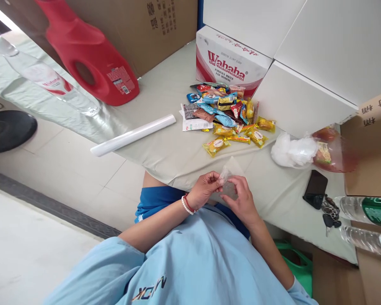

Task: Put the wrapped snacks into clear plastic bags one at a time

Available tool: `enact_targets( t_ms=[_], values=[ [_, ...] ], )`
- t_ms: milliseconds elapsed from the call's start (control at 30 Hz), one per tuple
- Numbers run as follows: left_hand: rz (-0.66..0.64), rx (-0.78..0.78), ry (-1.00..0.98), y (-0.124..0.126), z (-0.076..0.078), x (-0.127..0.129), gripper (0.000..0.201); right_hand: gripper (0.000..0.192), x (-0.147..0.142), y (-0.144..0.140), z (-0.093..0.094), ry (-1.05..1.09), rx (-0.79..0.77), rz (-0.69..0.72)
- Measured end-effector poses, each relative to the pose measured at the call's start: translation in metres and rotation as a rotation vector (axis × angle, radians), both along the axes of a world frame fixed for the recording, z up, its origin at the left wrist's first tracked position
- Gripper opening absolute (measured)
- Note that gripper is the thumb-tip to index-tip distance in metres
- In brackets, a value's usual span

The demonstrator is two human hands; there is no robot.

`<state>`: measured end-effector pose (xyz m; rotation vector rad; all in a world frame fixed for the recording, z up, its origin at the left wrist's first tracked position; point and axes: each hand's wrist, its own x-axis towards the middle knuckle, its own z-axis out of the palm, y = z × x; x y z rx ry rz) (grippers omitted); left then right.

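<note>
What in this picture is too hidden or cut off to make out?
- Clear plastic bag, head view: both hands, left and right, cover much of it; any contents unseen.
- Snack pile: packets overlap and the print is too small to read.
- Two water bottles: cut off by the right edge.
- Red jug: its top is cut off by the upper edge.

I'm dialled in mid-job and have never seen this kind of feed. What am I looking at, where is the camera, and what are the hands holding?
No machine here: a camera worn on a person's head looks down at their own two bare hands. The left hand, with a bead bracelet at the wrist, and the right hand together pinch a small clear plastic bag at the edge of a cloth-covered table. Beyond lie a pile of snack packets, a white roll, a Wahaha box, a phone and keys.
</note>
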<state>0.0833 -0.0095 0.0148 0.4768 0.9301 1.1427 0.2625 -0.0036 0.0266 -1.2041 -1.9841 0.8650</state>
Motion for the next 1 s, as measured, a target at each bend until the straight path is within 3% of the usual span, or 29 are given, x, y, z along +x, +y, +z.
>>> enact_targets(
  t_ms=[100, 267, 467, 567, 800, 900, 1000],
  values=[
    [-0.007, 0.027, 0.026, 0.001, 0.003, -0.001, 0.049, 0.009, 0.002, -0.001, 0.002, -0.025, 0.057, -0.036],
    [-0.049, 0.053, 0.074, 0.004, 0.007, -0.010, 0.048, 0.008, 0.026, 0.003, 0.015, 0.205, -0.116, -0.138],
    [-0.119, 0.105, 0.172, 0.009, 0.012, -0.023, 0.042, 0.016, 0.057, 0.010, 0.016, 0.399, -0.260, -0.400],
    [-0.228, 0.090, 0.205, 0.008, 0.015, -0.023, 0.045, 0.018, 0.059, 0.008, 0.014, 0.457, -0.325, -0.398],
    [-0.339, -0.083, 0.320, 0.008, 0.010, -0.006, 0.055, 0.016, 0.049, -0.003, 0.017, 0.551, -0.397, -0.292],
    [-0.244, -0.087, 0.322, 0.012, 0.012, -0.006, 0.053, 0.020, 0.051, -0.001, 0.023, 0.632, -0.442, -0.334],
    [-0.157, -0.124, 0.264, 0.017, 0.017, -0.016, 0.049, 0.029, 0.059, 0.002, 0.027, 0.749, -0.543, -0.463]
  ],
)
